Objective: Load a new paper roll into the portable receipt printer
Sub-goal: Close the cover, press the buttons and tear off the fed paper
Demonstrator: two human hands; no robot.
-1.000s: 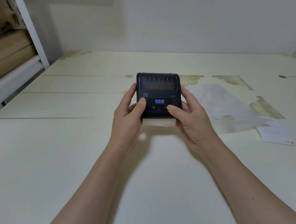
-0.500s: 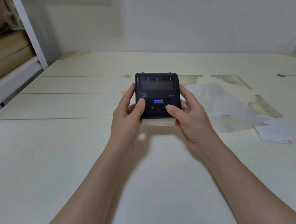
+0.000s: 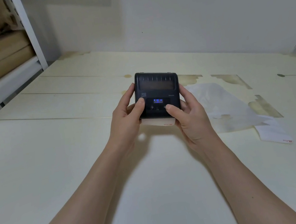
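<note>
Gripping the receipt printer between them, left hand and right hand fingers close around its sides.

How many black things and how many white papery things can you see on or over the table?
Black: 1, the black plastic receipt printer.
White: 2, the crinkled white wrapper sheet and the small white paper slip.
Total: 3.

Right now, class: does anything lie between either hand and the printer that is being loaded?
No. The left hand and the right hand both grip the black printer directly, thumbs on its front panel. A white paper strip sticks out below it; the loose paper sheet lies aside on the table.
</note>
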